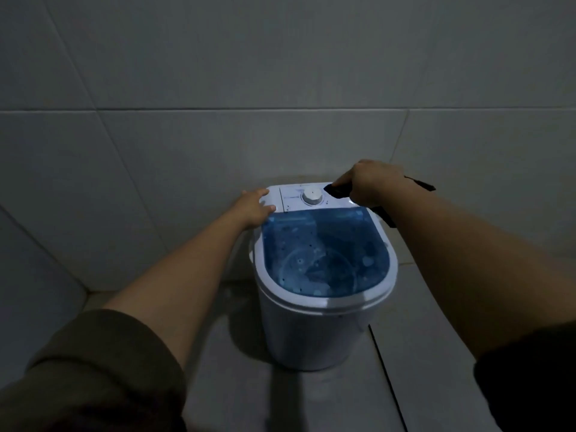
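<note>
Two hands are on the washing machine (311,332) in my view from the head camera. It is a small white tub that stands upright on the tiled floor (237,385), close against the tiled wall (280,88).

1. Left hand (254,207): fingers fairly straight and spread, resting flat on the left rear corner of the control panel (290,201). It holds nothing.
2. Right hand (372,185): fingers curled round a dark cloth (338,190), pressing it onto the right side of the panel, just beside the white dial (312,196). Loose ends of the cloth show below and behind the wrist.
3. Lid (324,254): blue, see-through, lying closed over the tub opening in front of the panel.
4. Contents: through the lid I make out the drum's holed wall and a round plate at the bottom. Whether laundry or water lies inside, I cannot tell.
</note>
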`<state>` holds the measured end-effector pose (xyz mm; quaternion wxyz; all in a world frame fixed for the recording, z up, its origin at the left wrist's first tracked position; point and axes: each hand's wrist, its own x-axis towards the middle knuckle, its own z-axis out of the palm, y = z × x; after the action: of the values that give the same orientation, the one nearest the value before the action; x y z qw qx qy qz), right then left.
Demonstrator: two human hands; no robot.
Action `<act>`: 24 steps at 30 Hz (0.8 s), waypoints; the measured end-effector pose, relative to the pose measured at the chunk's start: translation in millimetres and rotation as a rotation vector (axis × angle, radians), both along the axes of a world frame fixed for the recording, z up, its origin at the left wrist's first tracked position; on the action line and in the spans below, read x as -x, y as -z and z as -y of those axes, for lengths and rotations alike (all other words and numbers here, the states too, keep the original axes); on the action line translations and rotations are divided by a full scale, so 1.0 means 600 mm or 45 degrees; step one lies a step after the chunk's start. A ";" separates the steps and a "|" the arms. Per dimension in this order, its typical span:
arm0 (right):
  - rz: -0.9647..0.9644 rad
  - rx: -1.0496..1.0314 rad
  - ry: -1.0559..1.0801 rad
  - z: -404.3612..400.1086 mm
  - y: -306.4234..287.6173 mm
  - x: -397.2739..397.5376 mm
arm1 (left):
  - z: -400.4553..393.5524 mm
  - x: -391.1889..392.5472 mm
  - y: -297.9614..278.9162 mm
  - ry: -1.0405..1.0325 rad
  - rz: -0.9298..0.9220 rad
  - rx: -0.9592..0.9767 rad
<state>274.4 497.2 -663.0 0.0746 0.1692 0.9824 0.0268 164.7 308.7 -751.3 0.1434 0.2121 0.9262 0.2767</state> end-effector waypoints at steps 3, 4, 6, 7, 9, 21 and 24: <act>0.005 -0.066 -0.023 -0.001 -0.001 0.058 | -0.003 0.036 0.003 0.017 0.021 0.021; 0.003 -0.081 -0.036 -0.001 0.000 0.075 | -0.004 0.047 0.005 0.020 0.024 0.023; 0.014 -0.125 -0.059 0.001 0.003 0.106 | -0.003 0.066 0.009 0.021 0.004 0.024; 0.026 -0.151 -0.061 0.002 0.007 0.119 | -0.003 0.073 0.010 0.026 -0.012 0.031; 0.049 -0.197 -0.052 0.006 0.014 0.141 | -0.003 0.084 0.013 0.059 -0.038 0.046; 0.133 -0.331 -0.045 0.025 0.058 0.197 | -0.003 0.119 0.041 0.078 -0.065 -0.032; 0.146 -0.290 -0.073 0.031 0.055 0.198 | -0.002 0.122 0.049 0.069 -0.058 -0.079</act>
<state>155.7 478.6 -696.1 0.1101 0.1466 0.9715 0.1501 91.2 310.0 -780.9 0.1233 0.2477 0.9141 0.2965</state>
